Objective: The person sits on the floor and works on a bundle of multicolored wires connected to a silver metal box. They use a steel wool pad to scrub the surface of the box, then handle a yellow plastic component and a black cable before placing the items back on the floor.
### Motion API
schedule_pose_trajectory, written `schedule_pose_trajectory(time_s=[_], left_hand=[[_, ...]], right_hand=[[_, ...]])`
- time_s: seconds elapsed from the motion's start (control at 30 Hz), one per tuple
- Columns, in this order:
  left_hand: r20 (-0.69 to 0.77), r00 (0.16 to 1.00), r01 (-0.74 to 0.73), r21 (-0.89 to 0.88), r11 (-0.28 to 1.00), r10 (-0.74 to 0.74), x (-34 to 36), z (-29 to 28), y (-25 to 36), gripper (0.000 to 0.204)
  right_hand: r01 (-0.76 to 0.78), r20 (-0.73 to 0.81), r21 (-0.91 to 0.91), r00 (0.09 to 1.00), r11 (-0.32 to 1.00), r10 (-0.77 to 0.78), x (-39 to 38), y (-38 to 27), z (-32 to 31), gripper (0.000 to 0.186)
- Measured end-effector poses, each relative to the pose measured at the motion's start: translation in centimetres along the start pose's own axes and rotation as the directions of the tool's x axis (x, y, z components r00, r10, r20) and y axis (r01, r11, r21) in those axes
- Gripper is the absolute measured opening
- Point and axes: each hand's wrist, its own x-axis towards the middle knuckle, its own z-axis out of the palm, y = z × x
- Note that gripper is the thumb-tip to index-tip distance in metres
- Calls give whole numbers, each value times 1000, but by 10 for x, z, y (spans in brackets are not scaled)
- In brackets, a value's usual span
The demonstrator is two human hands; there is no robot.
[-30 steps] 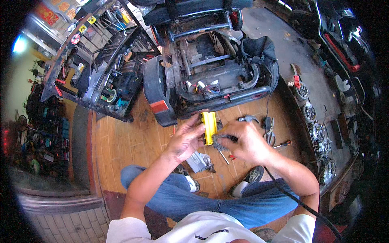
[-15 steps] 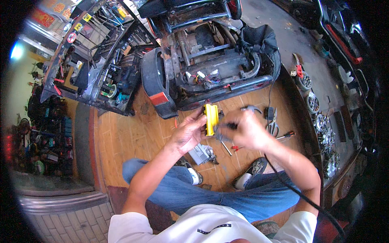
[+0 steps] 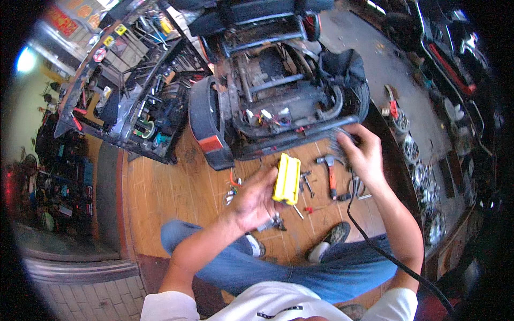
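Observation:
My left hand (image 3: 256, 199) grips a bright yellow ribbed plastic block (image 3: 287, 179) by its left side, over the floor between my knees. Its lower end shows a dark part. Raised to the right and farther away, my right hand (image 3: 366, 152) has its thumb and fingers closed together. A blurred greyish thing (image 3: 337, 140) shows at those fingertips; its kind is not clear. Under the right hand lies a hammer (image 3: 331, 176) with an orange and black handle. Beside the block, small dark metal parts (image 3: 307, 183) rest on the wooden floor.
A stripped vehicle frame (image 3: 278, 91) with loose wiring stands ahead. At left is a rack of tools (image 3: 144, 107). Bowls of metal parts (image 3: 411, 148) line the right side. A black cable (image 3: 385, 251) runs by my right forearm. Scissors (image 3: 357, 186) lie near the hammer.
My right hand has moved away from the yellow block, to the right and farther off, with the greyish thing at its fingertips. The block has come slightly nearer and tilted.

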Motion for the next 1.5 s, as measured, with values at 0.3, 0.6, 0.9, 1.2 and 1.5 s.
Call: schedule_pose_trajectory(time_s=[0.3,0.6,0.9,1.2,1.5], left_hand=[[196,976,113,-89,990,-93,-22,48,-16,51],[-68,972,-99,752,652,226,23,-9,-12,95],[-159,987,142,716,683,-39,18,-22,-30,96],[-44,998,21,869,495,35,23,-33,-33,86],[203,906,-119,964,-237,373,35,-46,-44,45]], right_hand=[[-295,-220,112,924,949,313,-37,43,-66,18],[61,46,18,997,998,-61,-35,-7,-24,19],[378,248,-387,921,841,-300,-39,-15,23,16],[238,110,-245,970,940,-217,-34,8,7,18],[211,303,54,928,976,-218,-54,11,24,19]])
